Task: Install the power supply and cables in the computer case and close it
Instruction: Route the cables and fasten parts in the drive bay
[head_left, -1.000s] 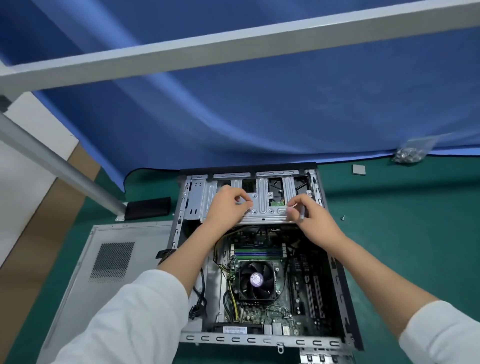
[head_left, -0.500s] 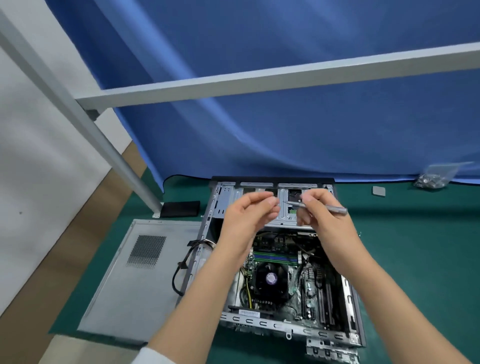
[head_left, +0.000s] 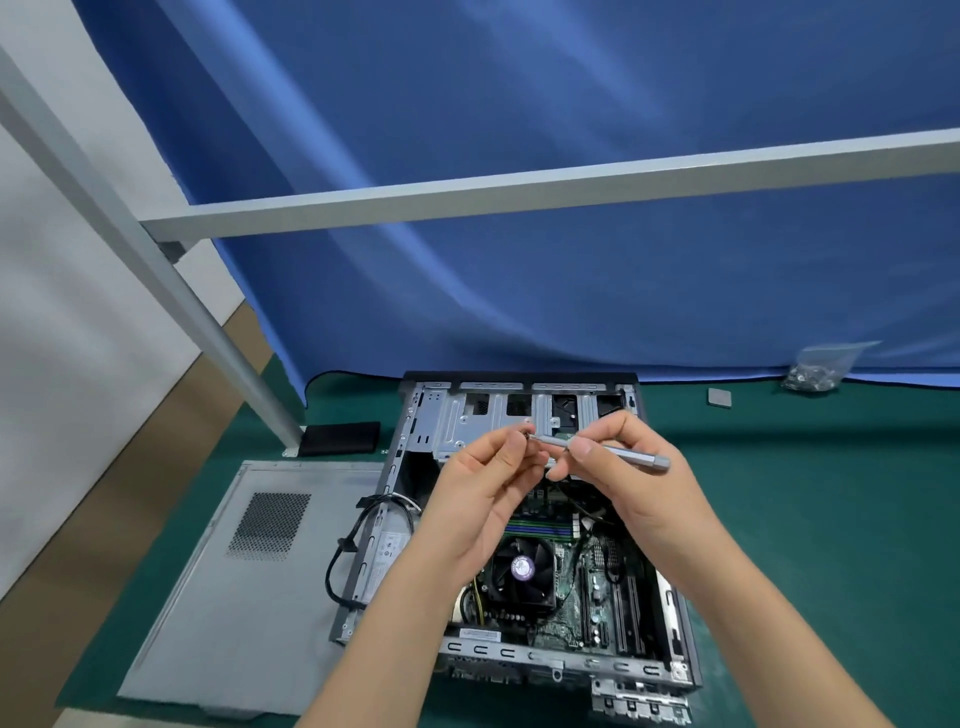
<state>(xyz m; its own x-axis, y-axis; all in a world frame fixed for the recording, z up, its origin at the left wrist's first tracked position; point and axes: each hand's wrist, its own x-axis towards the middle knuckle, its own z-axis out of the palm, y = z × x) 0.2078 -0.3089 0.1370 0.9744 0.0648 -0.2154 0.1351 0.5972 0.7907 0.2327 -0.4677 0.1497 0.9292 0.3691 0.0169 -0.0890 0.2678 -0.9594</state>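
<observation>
On my screen I have two bare hands, the left hand (head_left: 488, 478) and the right hand (head_left: 618, 467), each on a bare forearm that runs out of the bottom edge. The left forearm (head_left: 374, 649) looks broad close to the lens. The right forearm (head_left: 753, 613) is uncovered along all I can see of it. The skin is smooth, with faint creases at the wrists and knuckles. The right thumbnail (head_left: 582, 447) is short, rounded and plain. The other nails are too small or turned away for me to judge.
</observation>
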